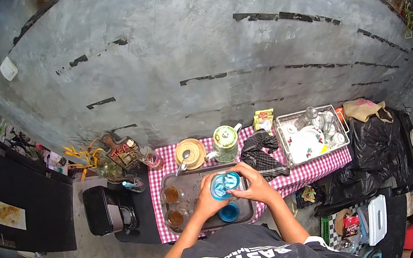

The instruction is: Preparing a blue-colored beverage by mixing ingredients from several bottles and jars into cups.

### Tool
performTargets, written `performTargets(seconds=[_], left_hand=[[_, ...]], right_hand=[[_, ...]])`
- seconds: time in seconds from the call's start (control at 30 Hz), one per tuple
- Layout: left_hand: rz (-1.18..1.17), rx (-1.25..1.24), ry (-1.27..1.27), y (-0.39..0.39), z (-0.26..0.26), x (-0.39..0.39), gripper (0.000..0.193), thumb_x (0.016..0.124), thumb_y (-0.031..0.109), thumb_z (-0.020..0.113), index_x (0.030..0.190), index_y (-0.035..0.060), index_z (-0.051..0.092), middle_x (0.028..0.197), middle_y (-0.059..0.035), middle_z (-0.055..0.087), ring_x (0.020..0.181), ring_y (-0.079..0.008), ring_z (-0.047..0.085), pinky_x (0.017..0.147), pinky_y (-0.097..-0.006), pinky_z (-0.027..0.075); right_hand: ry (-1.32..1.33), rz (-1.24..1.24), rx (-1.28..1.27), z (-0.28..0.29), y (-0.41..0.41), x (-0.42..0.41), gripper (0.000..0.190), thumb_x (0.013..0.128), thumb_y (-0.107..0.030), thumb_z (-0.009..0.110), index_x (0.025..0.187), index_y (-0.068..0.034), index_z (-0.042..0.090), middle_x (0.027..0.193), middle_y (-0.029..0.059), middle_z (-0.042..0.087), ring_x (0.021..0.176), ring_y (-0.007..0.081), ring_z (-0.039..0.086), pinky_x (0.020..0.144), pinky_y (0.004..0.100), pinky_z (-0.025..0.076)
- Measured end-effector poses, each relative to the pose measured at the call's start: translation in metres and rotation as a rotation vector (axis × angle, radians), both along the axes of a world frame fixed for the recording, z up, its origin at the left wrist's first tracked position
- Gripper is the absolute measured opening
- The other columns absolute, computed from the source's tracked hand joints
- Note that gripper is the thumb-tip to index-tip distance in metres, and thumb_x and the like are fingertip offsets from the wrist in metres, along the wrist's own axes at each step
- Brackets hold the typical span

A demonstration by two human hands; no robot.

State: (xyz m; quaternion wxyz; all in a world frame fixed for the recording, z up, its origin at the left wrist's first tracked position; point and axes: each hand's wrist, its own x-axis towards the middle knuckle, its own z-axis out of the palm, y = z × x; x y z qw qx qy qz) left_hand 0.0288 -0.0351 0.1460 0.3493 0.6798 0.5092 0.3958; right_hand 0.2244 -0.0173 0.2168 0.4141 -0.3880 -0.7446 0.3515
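Note:
Over the right half of a dark serving tray point(194, 176), my left hand point(209, 200) grips a blue cup point(217, 187). My right hand point(254, 184) holds a second blue cup point(232, 180), tilted against the first one. What the two cups contain is not plain. Another blue cup point(229, 211) stands on the tray below my hands. Two clear glass cups of brown liquid, an upper one point(171, 194) and a lower one point(174, 218), stand at the tray's left side. A green patterned teapot point(226, 142) stands just behind the tray.
Behind the tray are a spoon point(183, 160) on stacked round plates point(197, 144) and a dark checked cloth point(261, 152). A rack point(292, 162) with glassware and a white plate point(307, 143) stands right. Left are a glass bottle point(150, 159) and a black appliance point(101, 210).

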Motion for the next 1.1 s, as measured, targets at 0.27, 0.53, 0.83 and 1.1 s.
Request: performTargets(seconds=[0.27,0.53,0.83,1.1], left_hand=[[-0.019,0.006,0.016,-0.008,0.008,-0.024,0.084,0.056,0.014,0.086,0.130,0.0010,0.047,0.125,-0.0189,0.052,0.120,-0.0377,0.052,0.101,-0.0445,0.044],[0.001,0.039,0.156,-0.011,0.025,-0.050,0.084,0.057,0.014,0.085,0.131,0.0015,0.047,0.125,-0.0182,0.052,0.119,-0.0363,0.053,0.102,-0.0438,0.043],[-0.013,0.031,0.208,-0.011,0.032,-0.071,0.085,0.056,0.015,0.083,0.132,0.0012,0.047,0.124,-0.0182,0.051,0.117,-0.0396,0.049,0.100,-0.0463,0.040],[-0.011,-0.006,0.240,-0.014,0.040,-0.079,0.085,0.056,0.016,0.082,0.131,0.0024,0.047,0.125,-0.0174,0.053,0.121,-0.0372,0.049,0.103,-0.0463,0.037]], right_hand=[[0.024,-0.039,-0.002,-0.004,-0.012,-0.032,0.050,0.067,-0.015,0.084,0.110,-0.001,0.062,0.102,0.0125,0.061,0.098,0.0267,0.061,0.087,0.0362,0.048],[0.021,-0.057,0.043,-0.003,-0.018,-0.055,0.049,0.068,-0.016,0.083,0.111,-0.002,0.063,0.099,0.0121,0.061,0.095,0.0276,0.060,0.086,0.0372,0.048],[-0.010,-0.073,0.053,-0.001,-0.022,-0.073,0.051,0.069,-0.016,0.084,0.114,-0.002,0.062,0.100,0.0125,0.060,0.095,0.0281,0.060,0.086,0.0372,0.048],[-0.083,-0.064,0.047,0.000,-0.024,-0.081,0.052,0.073,-0.020,0.082,0.116,-0.003,0.059,0.103,0.0137,0.058,0.096,0.0313,0.060,0.083,0.0387,0.049]])
